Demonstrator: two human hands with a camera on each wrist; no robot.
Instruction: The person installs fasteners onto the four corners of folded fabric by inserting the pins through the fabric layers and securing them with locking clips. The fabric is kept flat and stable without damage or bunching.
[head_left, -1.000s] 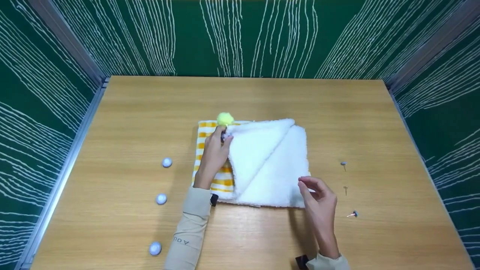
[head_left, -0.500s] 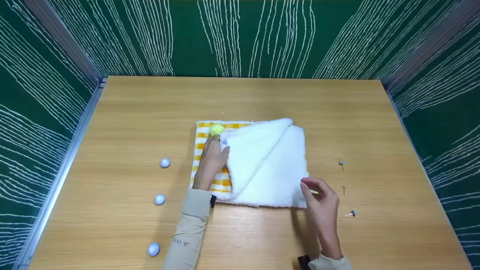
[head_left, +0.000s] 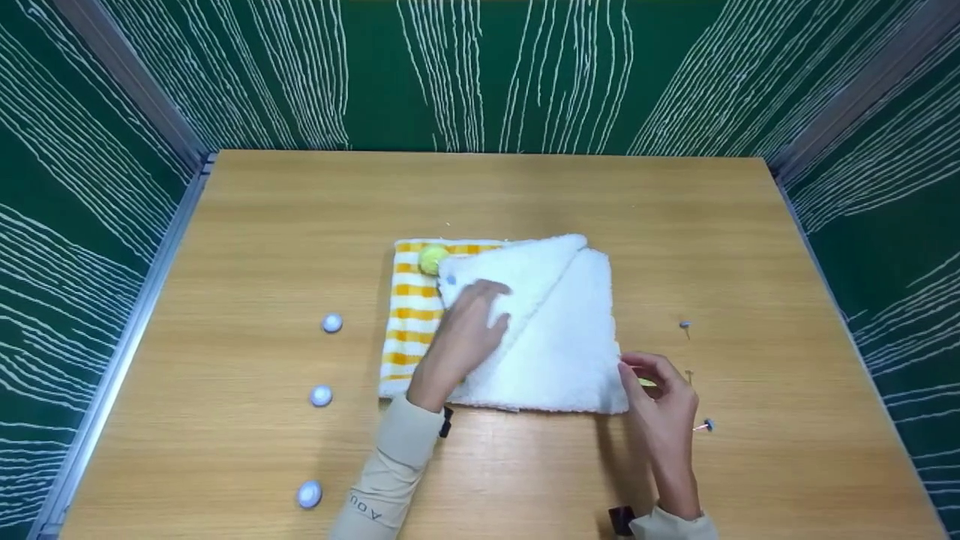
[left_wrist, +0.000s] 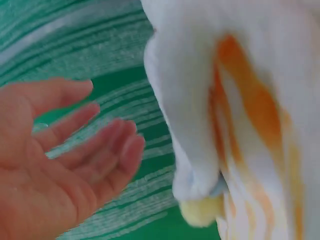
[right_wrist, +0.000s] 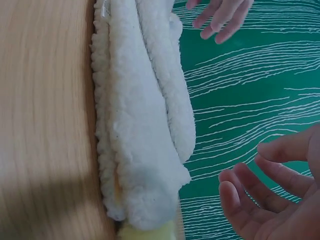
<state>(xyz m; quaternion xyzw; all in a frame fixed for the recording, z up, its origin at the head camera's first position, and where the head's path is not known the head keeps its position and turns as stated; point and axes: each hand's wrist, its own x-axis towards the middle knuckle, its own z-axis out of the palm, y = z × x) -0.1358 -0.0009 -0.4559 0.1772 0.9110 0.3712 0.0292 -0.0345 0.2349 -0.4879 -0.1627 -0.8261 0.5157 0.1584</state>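
A folded blanket [head_left: 555,345], fleecy white on one face and yellow-and-white patterned [head_left: 411,315] on the other, lies mid-table. One white flap is folded back towards the upper left, where a yellow pom-pom [head_left: 432,259] and a small blue spot [head_left: 451,279] mark its corner. My left hand [head_left: 469,330] is above this flap, fingers spread loosely; the left wrist view shows it apart from the cloth. Beside the blanket's lower right corner is my right hand [head_left: 664,405], fingers loosely bent and holding nothing. A second yellow piece [right_wrist: 147,232] shows at that corner in the right wrist view.
To the left, three pale round caps [head_left: 321,395] stand in a column on the wooden table [head_left: 300,202]. Pins lie to the right, including a blue-headed one [head_left: 708,425] near my right hand. Green walls [head_left: 375,75] with white lines enclose the table's back and sides.
My left hand has let go of the flap's corner and moved right and towards me. The yellow pom-pom has come down onto the patterned cloth. My right hand has shifted slightly right.
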